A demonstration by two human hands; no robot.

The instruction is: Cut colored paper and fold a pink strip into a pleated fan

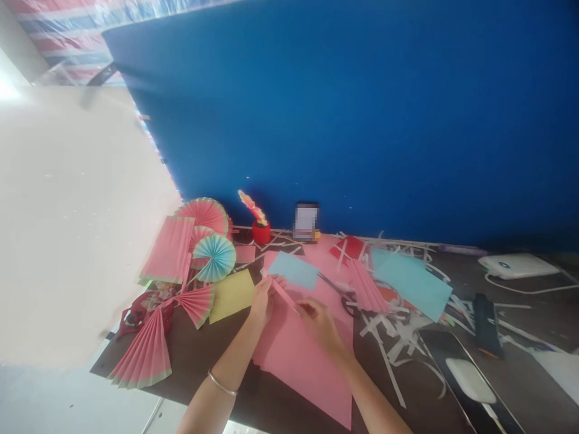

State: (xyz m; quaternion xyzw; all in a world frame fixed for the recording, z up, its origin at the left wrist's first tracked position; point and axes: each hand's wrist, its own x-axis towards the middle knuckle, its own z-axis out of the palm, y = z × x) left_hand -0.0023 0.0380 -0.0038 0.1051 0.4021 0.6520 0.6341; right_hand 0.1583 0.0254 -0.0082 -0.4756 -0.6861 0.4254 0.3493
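Observation:
A narrow folded strip of pink paper (284, 295) slants between my two hands, above a large sheet of pink paper (312, 374). My left hand (266, 294) is closed on its upper left end. At its lower right end, the fingers of my right hand (319, 322) pinch the strip. Just beyond my hands a light blue sheet (293, 270) lies on the pink one. Dark-handled scissors (348, 301) lie to the right of my right hand, by a pleated pink paper (367, 288). Left of my left hand is a yellow sheet (233, 295).
Pleated pink fans (147, 352) and a blue paper rosette (214, 258) lie at the left. White paper scraps (402, 337), a blue sheet (414, 283), a phone (456, 374) and a white device (518, 265) cover the right. A blue panel (339, 120) stands behind the dark table.

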